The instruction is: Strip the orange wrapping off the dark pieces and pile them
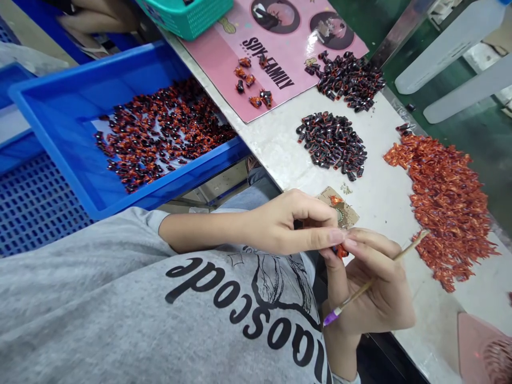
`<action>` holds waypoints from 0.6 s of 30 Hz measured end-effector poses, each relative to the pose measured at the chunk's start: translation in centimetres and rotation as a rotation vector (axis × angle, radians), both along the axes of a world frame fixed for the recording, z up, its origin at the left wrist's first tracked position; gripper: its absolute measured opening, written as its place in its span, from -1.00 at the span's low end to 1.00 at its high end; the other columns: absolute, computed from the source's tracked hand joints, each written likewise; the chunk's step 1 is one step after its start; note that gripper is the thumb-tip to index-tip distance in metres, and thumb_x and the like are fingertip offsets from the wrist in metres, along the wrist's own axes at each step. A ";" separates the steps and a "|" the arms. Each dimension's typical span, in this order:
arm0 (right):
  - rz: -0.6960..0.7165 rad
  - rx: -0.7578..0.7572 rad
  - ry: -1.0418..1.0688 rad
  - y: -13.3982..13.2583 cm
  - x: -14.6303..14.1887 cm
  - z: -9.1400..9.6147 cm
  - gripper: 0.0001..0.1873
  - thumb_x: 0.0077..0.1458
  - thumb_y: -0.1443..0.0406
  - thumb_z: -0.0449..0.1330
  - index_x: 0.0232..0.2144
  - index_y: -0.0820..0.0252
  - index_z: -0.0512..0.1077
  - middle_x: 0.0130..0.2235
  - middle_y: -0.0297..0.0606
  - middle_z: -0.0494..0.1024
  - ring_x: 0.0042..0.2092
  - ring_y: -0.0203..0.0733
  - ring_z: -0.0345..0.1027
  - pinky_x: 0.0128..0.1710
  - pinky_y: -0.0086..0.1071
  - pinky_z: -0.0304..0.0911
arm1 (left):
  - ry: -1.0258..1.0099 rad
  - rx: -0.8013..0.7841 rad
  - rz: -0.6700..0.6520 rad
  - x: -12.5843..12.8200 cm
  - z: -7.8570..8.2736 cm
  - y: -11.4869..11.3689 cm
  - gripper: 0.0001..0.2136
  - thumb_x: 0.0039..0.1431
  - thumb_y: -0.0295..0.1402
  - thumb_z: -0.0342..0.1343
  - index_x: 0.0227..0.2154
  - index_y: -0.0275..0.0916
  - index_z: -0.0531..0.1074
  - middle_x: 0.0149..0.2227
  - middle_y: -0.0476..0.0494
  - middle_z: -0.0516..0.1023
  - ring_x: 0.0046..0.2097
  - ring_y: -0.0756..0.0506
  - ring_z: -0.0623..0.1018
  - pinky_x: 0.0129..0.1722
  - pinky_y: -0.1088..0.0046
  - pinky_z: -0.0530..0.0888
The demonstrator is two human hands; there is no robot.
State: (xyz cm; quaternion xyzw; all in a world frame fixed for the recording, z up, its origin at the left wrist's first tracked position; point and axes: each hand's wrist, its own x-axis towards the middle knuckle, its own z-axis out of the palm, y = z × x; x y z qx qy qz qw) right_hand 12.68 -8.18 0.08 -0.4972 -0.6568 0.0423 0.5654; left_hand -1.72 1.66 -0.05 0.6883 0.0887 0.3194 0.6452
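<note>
My left hand (298,224) reaches in from the left, thumb and forefinger closed at a small orange-and-black plastic piece (341,250). My right hand (376,290) meets it there, its fingertips pinching the same piece, which they mostly cover. A thin wooden stick (366,288) with a purple end lies held across my right hand. Just beyond the fingers is a small brown card (348,216), partly hidden, with an orange bit on it. Two piles of small black parts, a nearer pile (332,144) and a farther pile (352,80), lie past the hands, beside a large heap of orange spiky parts (448,202).
A blue bin (52,133) holding many orange-and-black pieces stands beside the white table (280,144). Several such pieces lie on a pink printed sheet (224,69), near a green basket (196,21). Part of a seated person's leg (96,21) shows at the top left.
</note>
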 end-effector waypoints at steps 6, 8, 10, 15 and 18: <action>-0.034 -0.068 0.143 -0.1 0.0 -0.6 -0.55 0.10 0.11 0.37 -0.01 0.15 0.45 -0.23 -0.24 0.52 -0.15 -0.14 0.47 -0.22 -0.25 0.44 | -0.050 -0.157 -0.031 0.1 0.1 -0.2 -0.77 0.32 -0.32 0.07 -0.46 -0.29 0.35 -0.49 0.01 0.36 -0.43 0.07 0.37 -0.42 0.58 0.37; 0.001 -0.168 0.160 -0.2 0.0 -0.6 -0.63 0.19 -0.01 0.25 -0.17 0.15 0.44 -0.32 -0.28 0.44 -0.23 -0.18 0.42 -0.28 -0.29 0.38 | -0.047 -0.077 -0.004 0.2 -0.1 -0.2 -0.81 0.30 -0.34 0.09 -0.42 -0.29 0.37 -0.49 0.01 0.36 -0.44 0.06 0.36 -0.43 0.57 0.37; 0.066 -0.283 0.152 -0.3 0.0 -0.5 -0.67 0.27 0.01 0.15 -0.32 0.14 0.38 -0.41 -0.34 0.38 -0.34 -0.27 0.34 -0.36 -0.36 0.29 | -0.056 0.087 0.055 0.2 -0.2 -0.2 -0.85 0.28 -0.37 0.11 -0.40 -0.29 0.39 -0.50 0.02 0.36 -0.47 0.07 0.33 -0.46 0.56 0.34; 0.181 -0.365 0.262 -0.1 -0.1 -0.2 -0.65 0.36 0.10 0.04 -0.43 0.15 0.30 -0.49 -0.43 0.25 -0.45 -0.38 0.15 -0.46 -0.44 0.12 | -0.108 0.454 0.191 0.0 0.1 -0.4 -0.91 0.27 -0.43 0.09 -0.38 -0.27 0.36 -0.47 -0.03 0.40 -0.43 0.06 0.35 -0.41 0.58 0.39; 0.203 -0.300 0.245 0.0 -0.4 -0.3 -0.66 0.34 0.07 0.06 -0.40 0.15 0.34 -0.46 -0.40 0.29 -0.41 -0.34 0.20 -0.38 -0.39 0.17 | -0.153 0.568 0.274 0.0 0.3 -0.7 -0.94 0.22 -0.52 0.06 -0.36 -0.27 0.36 -0.45 -0.07 0.45 -0.39 0.05 0.42 -0.39 0.60 0.43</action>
